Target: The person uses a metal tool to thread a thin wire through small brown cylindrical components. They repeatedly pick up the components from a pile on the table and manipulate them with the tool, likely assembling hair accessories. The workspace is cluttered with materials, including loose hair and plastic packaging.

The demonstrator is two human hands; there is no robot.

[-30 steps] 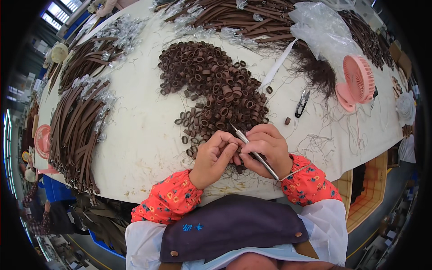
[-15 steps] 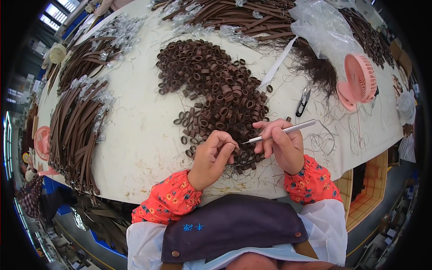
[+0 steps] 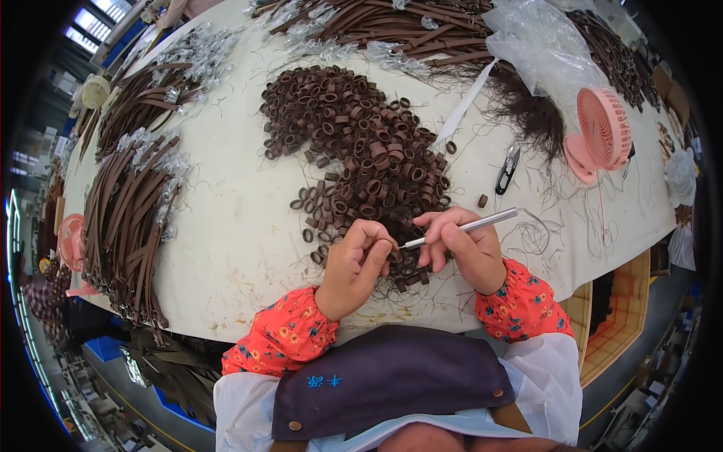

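Between its thumb and fingers my left hand [image 3: 357, 264] pinches a small brown loop [image 3: 395, 256], mostly covered by the fingertips. My right hand [image 3: 467, 245] grips a slim silver pen-shaped tool [image 3: 489, 220], angled down to the left. The tool's tip meets the loop at my left fingertips; what it does there is too small to make out. A large heap of brown strap loops [image 3: 361, 143] spreads over the table just beyond both hands. One loose loop [image 3: 482, 201] lies by itself above my right hand.
Black thread snips [image 3: 507, 171] and a pink fan [image 3: 601, 135] stand to the right, near loose threads. Bundles of brown straps [image 3: 132, 218] lie left, more straps [image 3: 407, 30] at the far side, beside clear plastic [image 3: 538, 45]. A wooden crate [image 3: 621, 316] stands below right.
My right hand has shifted slightly left, bringing the tool's tip up to the loop in my left fingers. A loose loop beyond my right hand is now uncovered. My left hand is nearly still.
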